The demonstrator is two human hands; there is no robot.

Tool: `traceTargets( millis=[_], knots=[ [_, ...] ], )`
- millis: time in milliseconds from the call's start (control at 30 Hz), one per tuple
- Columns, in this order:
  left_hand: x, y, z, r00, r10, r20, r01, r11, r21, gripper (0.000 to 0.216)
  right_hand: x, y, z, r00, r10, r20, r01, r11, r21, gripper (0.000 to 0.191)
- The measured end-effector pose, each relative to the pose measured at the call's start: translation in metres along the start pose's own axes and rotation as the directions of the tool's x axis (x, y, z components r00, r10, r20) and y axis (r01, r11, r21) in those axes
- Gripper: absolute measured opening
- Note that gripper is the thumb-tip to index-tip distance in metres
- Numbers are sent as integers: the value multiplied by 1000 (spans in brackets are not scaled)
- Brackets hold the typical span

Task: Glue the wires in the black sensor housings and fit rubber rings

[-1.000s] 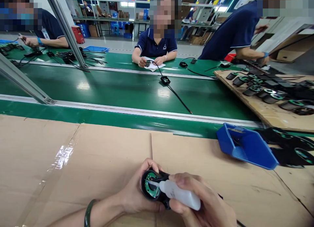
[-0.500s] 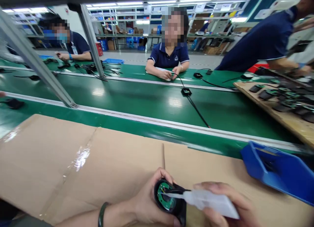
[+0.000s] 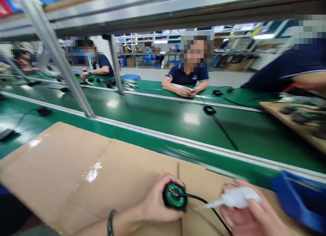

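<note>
My left hand [image 3: 160,200] is wrapped round a black round housing [image 3: 183,206], its open end tilted up toward me. Inside sits a green ring-shaped circuit board [image 3: 181,194] with thin coloured wires at its centre. A black cable [image 3: 201,197] runs from the housing to the right and down past my other hand. My right hand [image 3: 251,212] grips a white squeeze bottle [image 3: 238,197] with a thin tapered nozzle. The nozzle tip points left, a short way right of the housing and apart from it.
Cardboard [image 3: 76,161] covers the bench in front of me. A blue bin [image 3: 300,202] stands at the right. Beyond runs a green conveyor [image 3: 152,110] with a cabled part [image 3: 209,110] on it. A wooden board [image 3: 292,127] bears several housings. Metal posts [image 3: 63,66] rise at left; co-workers sit opposite.
The bottle's nozzle has left the circuit board and moved right, away from the housing. The cable now shows clearly between my hands. My view has tilted upward and turned left.
</note>
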State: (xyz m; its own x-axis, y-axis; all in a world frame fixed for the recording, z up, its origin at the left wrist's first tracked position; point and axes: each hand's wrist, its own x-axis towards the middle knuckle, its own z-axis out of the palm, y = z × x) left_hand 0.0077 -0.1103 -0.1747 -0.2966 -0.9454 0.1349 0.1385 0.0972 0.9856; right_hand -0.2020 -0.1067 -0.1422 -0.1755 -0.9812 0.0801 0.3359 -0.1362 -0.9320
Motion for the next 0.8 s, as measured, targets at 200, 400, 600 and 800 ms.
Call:
traceTargets(
  millis=[200,400,600,800],
  knots=[
    [0,1,-5,986,163,-47,-129,901,415,41,-19,-12,20,988,-152,-7,149,977,-154,24],
    [-4,5,-5,956,293,24,-251,769,588,51,-39,-4,18,919,-348,187,395,792,-465,33],
    [-5,9,-7,925,371,84,-334,687,646,53,-39,-10,26,793,-468,391,609,583,-538,37],
    [-6,7,-6,905,410,110,-370,637,676,44,-40,-15,28,759,-444,476,651,519,-553,37]
  ],
)
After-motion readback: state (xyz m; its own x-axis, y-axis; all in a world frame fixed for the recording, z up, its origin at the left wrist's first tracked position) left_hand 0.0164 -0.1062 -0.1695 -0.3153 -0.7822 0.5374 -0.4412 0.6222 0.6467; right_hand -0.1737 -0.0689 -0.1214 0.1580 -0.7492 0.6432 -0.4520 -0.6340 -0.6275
